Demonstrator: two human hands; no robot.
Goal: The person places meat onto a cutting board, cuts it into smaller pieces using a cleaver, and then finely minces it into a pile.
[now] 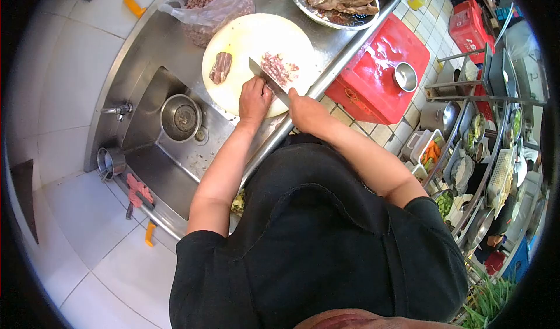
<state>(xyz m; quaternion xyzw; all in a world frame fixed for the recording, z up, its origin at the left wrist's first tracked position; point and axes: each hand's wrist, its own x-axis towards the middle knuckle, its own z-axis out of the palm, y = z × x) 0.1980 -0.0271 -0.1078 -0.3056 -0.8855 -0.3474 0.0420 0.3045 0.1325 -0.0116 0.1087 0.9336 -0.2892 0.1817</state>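
Note:
On the round white cutting board (256, 32), my right hand (307, 113) is closed round the handle of a cleaver (267, 79). The broad blade slants up and left across the board. My left hand (255, 100) presses down with curled fingers beside the blade, on a piece of meat (270, 94) that they mostly cover. Right of the blade lies a small heap of chopped meat (281, 68). A larger dark slab of meat (221, 68) rests apart on the board's left side.
Behind the board stand a plastic bag of diced meat (224, 14) and a metal bowl of dark meat strips (341, 2). A steel sink (153, 110) holds a round pan (181, 118). To the right are a red crate (379, 67) with a small metal bowl (405, 76) and loaded shelves (466, 98).

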